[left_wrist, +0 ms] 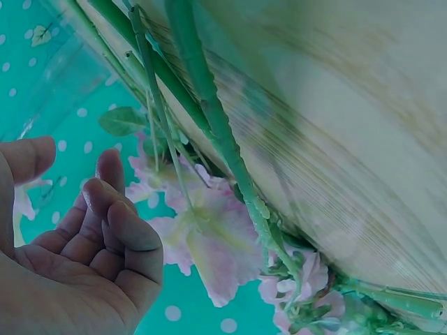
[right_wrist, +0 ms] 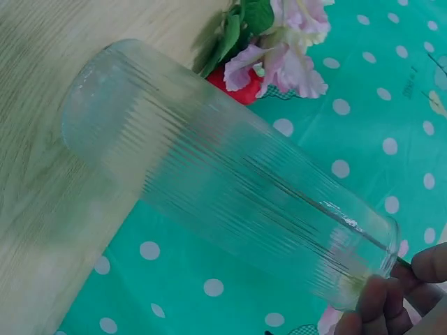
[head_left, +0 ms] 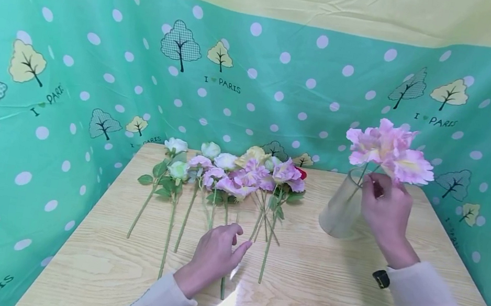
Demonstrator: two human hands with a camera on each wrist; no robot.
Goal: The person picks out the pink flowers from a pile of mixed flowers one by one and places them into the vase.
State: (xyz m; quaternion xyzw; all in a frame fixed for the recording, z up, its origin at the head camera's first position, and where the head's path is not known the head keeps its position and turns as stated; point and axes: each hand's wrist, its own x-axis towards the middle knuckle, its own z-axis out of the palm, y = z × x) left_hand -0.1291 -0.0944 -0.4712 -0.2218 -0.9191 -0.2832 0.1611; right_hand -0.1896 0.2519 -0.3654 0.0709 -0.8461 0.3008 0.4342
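Note:
My right hand [head_left: 385,205] pinches the stem of a pink artificial flower [head_left: 391,149] at the mouth of a clear ribbed glass vase [head_left: 337,209]. Through the glass in the right wrist view, part of the stem [right_wrist: 314,202] shows inside the vase [right_wrist: 202,160]. Its blooms spread above the rim. My left hand [head_left: 216,252] hovers over the stems of the flowers on the table, holding nothing, with its fingers loosely bent. In the left wrist view, green stems [left_wrist: 216,125] and pink petals [left_wrist: 216,244] lie beyond the left hand [left_wrist: 91,258].
A row of artificial flowers lies on the wooden table [head_left: 300,298], blooms toward the back: white roses [head_left: 176,146], pink blooms [head_left: 249,174], a yellow one [head_left: 254,155] and a red one [head_left: 301,174]. A green dotted cloth [head_left: 234,98] hangs behind and at both sides.

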